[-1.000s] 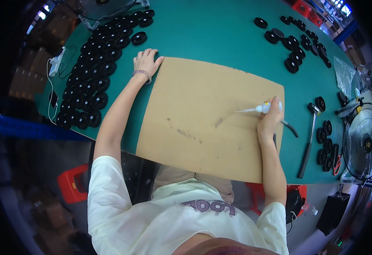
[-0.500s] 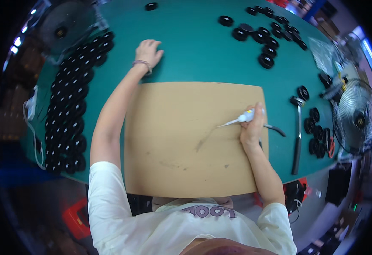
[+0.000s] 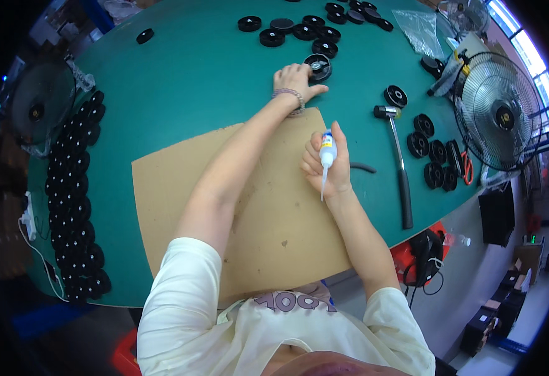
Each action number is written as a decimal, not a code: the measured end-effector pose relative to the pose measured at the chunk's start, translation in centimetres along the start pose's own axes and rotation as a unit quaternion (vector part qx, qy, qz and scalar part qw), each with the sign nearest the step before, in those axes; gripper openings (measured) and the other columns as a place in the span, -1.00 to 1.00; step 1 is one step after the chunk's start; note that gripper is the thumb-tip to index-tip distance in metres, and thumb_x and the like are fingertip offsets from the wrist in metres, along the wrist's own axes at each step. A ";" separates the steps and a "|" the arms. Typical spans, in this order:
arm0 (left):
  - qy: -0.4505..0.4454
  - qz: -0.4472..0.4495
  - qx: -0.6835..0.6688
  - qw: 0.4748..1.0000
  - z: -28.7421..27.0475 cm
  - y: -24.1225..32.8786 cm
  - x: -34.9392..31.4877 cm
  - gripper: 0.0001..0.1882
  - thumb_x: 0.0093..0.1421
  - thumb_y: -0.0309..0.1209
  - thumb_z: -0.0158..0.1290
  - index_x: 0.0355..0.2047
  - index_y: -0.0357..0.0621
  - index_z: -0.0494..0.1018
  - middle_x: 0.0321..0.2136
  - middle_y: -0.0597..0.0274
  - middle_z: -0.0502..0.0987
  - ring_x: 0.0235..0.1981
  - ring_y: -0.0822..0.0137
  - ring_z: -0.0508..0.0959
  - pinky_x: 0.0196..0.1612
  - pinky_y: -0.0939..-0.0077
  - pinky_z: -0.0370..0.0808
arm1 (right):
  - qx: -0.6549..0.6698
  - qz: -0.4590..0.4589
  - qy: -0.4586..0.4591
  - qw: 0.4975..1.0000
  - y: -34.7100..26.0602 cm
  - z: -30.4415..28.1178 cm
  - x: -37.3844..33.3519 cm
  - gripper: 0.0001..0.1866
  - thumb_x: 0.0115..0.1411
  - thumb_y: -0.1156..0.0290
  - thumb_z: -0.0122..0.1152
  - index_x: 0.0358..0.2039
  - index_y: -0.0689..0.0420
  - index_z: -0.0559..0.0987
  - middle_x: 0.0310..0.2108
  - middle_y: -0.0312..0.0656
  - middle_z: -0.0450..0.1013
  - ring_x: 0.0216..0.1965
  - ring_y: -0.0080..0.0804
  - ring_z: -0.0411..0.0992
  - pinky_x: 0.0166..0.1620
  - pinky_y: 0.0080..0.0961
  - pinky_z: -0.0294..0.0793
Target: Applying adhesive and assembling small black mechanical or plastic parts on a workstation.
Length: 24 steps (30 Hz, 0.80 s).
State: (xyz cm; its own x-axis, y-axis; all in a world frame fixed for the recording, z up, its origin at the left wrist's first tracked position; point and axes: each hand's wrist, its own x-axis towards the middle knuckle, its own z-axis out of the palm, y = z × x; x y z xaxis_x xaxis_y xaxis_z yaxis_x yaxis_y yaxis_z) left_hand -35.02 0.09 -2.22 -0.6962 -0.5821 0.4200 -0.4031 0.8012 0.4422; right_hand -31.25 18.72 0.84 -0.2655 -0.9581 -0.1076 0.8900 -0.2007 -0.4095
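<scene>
My left hand (image 3: 296,83) reaches over the far edge of the cardboard sheet (image 3: 268,207). Its fingertips touch the left rim of a black wheel (image 3: 319,69) with a hollow, spoked face, while the thumb stands apart below it. My right hand (image 3: 329,166) is wrapped round a small white glue bottle (image 3: 328,150) with a yellow and blue label, over the right part of the cardboard. The bottle's thin, long nozzle points down toward me.
More black wheels (image 3: 272,37) lie at the far side, and rows of them (image 3: 74,207) fill the left. To the right are a hammer (image 3: 400,163), a short dark curved rod (image 3: 363,167), orange-handled scissors (image 3: 467,168), several wheels (image 3: 418,144) and a fan (image 3: 500,113).
The view has turned to the right. My left hand has moved right across the table to the black wheel. My right hand has turned the glue bottle from pointing left to pointing toward me.
</scene>
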 end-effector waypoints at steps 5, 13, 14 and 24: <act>-0.082 0.004 -0.035 0.996 -6.6 -0.5 -6.7 -0.50 -0.29 -0.03 0.24 -0.67 -0.15 0.25 -0.45 0.21 0.40 -0.34 0.21 0.40 -0.29 0.42 0.33 | -0.028 -0.038 0.024 0.999 -0.8 -0.1 -0.3 -0.49 0.17 -0.04 -0.20 -0.73 0.07 0.31 -0.89 -0.43 0.02 -0.90 -0.68 -0.09 -0.77 -0.70 -0.09; -0.104 0.002 -0.005 0.995 -16.2 -1.0 -22.9 -0.45 -0.29 -0.17 0.27 -0.32 -0.14 0.30 -0.16 0.06 0.35 -0.08 0.09 0.29 -0.01 0.24 0.16 | -0.306 -0.238 0.206 0.899 1.0 2.3 -0.8 -0.58 0.09 -0.04 0.01 -0.65 0.02 0.30 -0.72 -0.43 0.17 -0.68 -0.74 0.09 -0.65 -0.73 0.00; -0.103 -0.011 -0.005 0.995 -16.4 -0.5 -23.7 -0.45 -0.29 -0.17 0.27 -0.32 -0.14 0.30 -0.16 0.06 0.35 -0.08 0.09 0.29 -0.01 0.24 0.16 | -0.309 -0.226 0.203 0.901 1.6 2.5 -1.0 -0.58 0.09 -0.04 0.01 -0.65 0.02 0.30 -0.72 -0.43 0.17 -0.68 -0.74 0.09 -0.65 -0.73 0.00; -0.003 -0.105 -0.150 0.983 -14.8 0.8 -25.2 -0.10 -0.29 -0.28 0.31 0.02 -0.17 0.04 -0.10 0.00 0.32 -0.05 0.10 0.35 -0.01 0.29 0.29 | -0.433 -0.346 0.113 0.825 4.1 3.3 -1.9 -0.61 0.11 0.08 0.06 -0.66 0.11 0.33 -0.67 -0.42 0.25 -0.61 -0.71 0.14 -0.55 -0.70 0.12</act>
State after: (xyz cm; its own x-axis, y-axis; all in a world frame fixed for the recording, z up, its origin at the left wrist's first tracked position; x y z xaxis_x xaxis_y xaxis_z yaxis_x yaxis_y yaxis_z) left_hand -9.05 13.33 -0.73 -0.6199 -0.7290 0.2903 -0.3455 0.5858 0.7332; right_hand -25.90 19.02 2.37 -0.7479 -0.5932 0.2981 -0.0760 -0.3696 -0.9261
